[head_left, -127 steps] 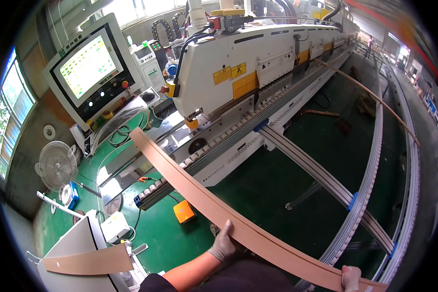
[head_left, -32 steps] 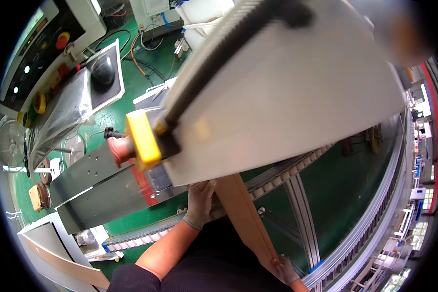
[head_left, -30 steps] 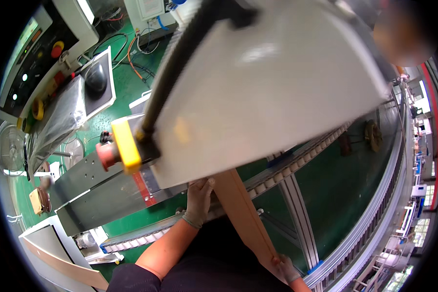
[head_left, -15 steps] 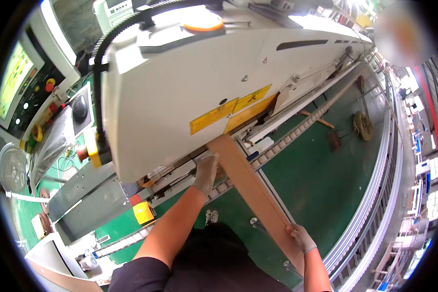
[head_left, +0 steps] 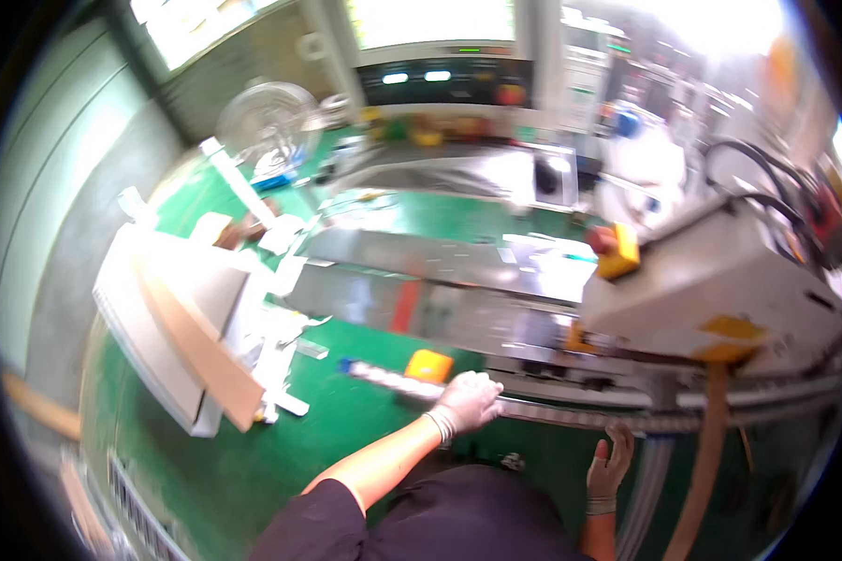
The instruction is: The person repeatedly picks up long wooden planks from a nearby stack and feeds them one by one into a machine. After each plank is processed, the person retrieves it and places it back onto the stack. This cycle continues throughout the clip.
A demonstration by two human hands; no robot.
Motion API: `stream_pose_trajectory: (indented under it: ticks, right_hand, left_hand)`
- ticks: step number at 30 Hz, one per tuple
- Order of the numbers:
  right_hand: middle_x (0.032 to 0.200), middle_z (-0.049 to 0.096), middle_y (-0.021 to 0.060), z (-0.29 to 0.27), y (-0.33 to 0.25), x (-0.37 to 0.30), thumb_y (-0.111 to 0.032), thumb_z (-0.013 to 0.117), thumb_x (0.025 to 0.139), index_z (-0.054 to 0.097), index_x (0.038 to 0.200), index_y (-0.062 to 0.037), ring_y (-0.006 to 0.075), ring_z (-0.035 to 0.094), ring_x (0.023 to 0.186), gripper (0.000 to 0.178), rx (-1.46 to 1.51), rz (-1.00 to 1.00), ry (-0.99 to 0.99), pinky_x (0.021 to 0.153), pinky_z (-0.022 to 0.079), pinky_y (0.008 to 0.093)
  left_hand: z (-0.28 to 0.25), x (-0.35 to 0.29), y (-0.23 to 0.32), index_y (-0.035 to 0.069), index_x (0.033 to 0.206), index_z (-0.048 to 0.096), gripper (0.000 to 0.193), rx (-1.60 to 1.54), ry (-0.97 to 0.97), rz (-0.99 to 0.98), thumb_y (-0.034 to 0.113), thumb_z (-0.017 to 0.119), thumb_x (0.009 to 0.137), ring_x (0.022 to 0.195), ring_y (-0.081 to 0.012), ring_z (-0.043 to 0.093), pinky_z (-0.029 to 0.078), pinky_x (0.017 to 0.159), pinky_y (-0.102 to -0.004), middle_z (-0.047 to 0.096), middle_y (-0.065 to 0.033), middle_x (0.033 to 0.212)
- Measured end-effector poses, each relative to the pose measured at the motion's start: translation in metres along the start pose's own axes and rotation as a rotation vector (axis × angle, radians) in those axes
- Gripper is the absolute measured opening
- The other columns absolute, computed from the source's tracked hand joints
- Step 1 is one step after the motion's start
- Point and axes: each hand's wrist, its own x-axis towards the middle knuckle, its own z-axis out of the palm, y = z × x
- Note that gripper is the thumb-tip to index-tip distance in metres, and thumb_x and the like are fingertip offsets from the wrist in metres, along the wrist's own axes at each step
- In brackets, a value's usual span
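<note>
My left hand (head_left: 468, 400), in a pale glove, hangs over the near side of the roller track (head_left: 571, 412). Its fingers are loosely bent and a little apart, blurred by motion, with nothing visible in them. Lower right, my gloved right hand (head_left: 608, 470) is raised with thumb and fingers apart, holding nothing. To its right, and apart from it, a long brown board (head_left: 704, 458) runs from under the white machine housing (head_left: 669, 290) toward the lower edge. Yellow labels mark the housing where the board meets it.
Left, a brown strip (head_left: 196, 337) leans across white panels (head_left: 126, 271). A yellow box (head_left: 429, 366) sits by the track. Beyond are a grey machine bed (head_left: 468, 313), a control panel (head_left: 449, 84), a fan (head_left: 269, 122) and a red button on a yellow box (head_left: 617, 251).
My view has swung left, bringing the panels and control panel into sight. Both hands have come off the brown board, which stays at the machine. The left hand has moved away along the track.
</note>
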Motion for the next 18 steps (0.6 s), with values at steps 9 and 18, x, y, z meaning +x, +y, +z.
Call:
stream_pose_trajectory:
  ticks: [9,18]
  right_hand:
    - [0.124,0.070,0.0194,0.124,-0.096,0.043,-0.037,0.065,0.101,0.068,0.130,-0.0057,0.0399,0.064,0.119,0.042,-0.269,-0.478,-0.534,0.104,0.048,0.0483]
    - [0.111,0.071,0.0166,0.182,-0.136,0.037,-0.053,0.063,0.097,0.069,0.124,-0.0046,0.0417,0.065,0.104,0.056,-0.397,-0.426,-0.546,0.092,0.048,0.0502]
  left_hand:
    - [0.013,-0.334,-0.272,0.001,0.146,0.054,0.062,-0.152,0.969,-1.561,0.035,0.069,0.097,0.140,-0.0414,0.051,0.041,0.118,-0.0512,0.057,-0.0257,0.148]
    - [0.081,-0.470,-0.327,0.015,0.140,0.056,0.064,-1.795,1.696,-1.443,0.061,0.070,0.099,0.110,-0.0275,0.069,0.055,0.091,-0.0467,0.069,-0.0080,0.129]
